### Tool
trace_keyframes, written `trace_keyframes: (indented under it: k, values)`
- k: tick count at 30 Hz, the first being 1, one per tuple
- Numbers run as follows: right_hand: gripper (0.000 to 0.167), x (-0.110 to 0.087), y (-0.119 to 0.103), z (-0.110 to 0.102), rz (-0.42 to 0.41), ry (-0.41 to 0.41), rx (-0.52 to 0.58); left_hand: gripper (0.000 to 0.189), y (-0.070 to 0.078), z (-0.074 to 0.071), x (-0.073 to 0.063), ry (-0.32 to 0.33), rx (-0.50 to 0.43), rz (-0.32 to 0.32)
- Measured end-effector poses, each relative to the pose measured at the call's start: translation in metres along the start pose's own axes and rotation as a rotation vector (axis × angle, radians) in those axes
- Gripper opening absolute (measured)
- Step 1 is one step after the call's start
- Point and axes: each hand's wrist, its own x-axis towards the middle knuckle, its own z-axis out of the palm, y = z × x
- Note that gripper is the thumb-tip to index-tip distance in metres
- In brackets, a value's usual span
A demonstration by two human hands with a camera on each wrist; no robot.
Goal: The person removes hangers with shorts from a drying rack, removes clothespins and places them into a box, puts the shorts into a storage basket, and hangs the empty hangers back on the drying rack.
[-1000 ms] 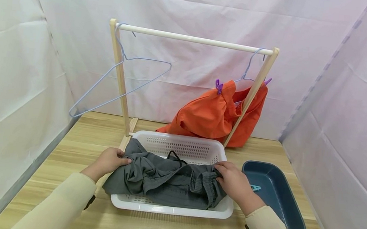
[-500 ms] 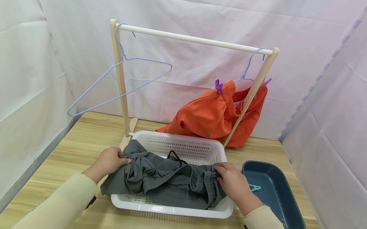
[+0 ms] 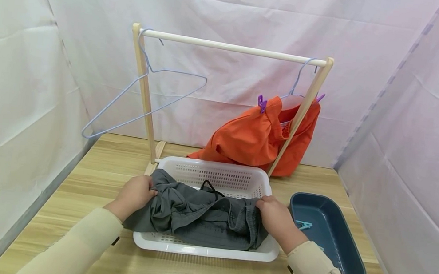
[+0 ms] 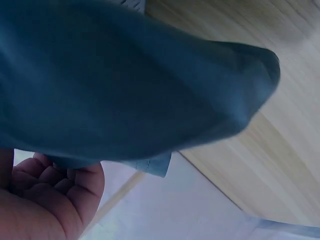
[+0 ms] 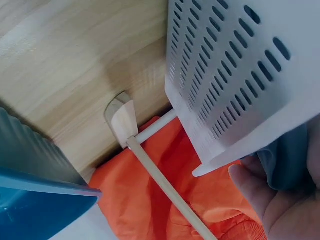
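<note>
Dark grey drawstring pants point(image 3: 206, 220) lie bunched across a white perforated basket point(image 3: 207, 252), a black cord loop showing at the back. My left hand point(image 3: 134, 196) grips their left side, thumb on top and fingers curled into the cloth. In the left wrist view, a fold of the pants point(image 4: 125, 85) hangs in front of that hand point(image 4: 55, 200). With curled fingers my right hand point(image 3: 276, 218) holds the gathered waistband at the right end. The right wrist view has this hand point(image 5: 285, 205) pinching the cloth beside the basket's rim point(image 5: 265, 140).
Behind the basket stands a wooden rack with a white rail point(image 3: 229, 46). A bare blue hanger point(image 3: 145, 75) hangs at its left. Orange pants point(image 3: 251, 136) hang at its right by purple clips point(image 3: 262, 104). A dark blue tray point(image 3: 338, 230) holding a teal clip point(image 3: 305, 225) sits at right.
Both hands have shifted slightly and their fingers have curled further around the grey cloth. The left hand has moved a little to the right. The pants stay in the basket.
</note>
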Motion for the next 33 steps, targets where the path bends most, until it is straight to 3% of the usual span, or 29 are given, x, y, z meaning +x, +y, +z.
trace_keyframes:
  k: [8, 17, 25, 33]
  values:
    - [0.013, -0.001, -0.004, -0.007, 0.029, 0.009, 0.031, 0.015, 0.016, -0.005, -0.004, 0.043, -0.02, 0.067]
    - [0.013, 0.002, -0.022, -0.02, 0.119, 0.089, 0.138, 0.016, 0.06, -0.004, -0.009, 0.098, -0.06, 0.218]
    - [0.014, 0.006, -0.037, -0.027, 0.057, 0.085, 0.127, 0.018, 0.085, 0.009, -0.008, 0.103, -0.015, 0.331]
    - [0.016, 0.011, -0.048, -0.029, -0.016, 0.044, 0.127, 0.024, 0.098, 0.022, -0.003, 0.025, 0.043, 0.403]
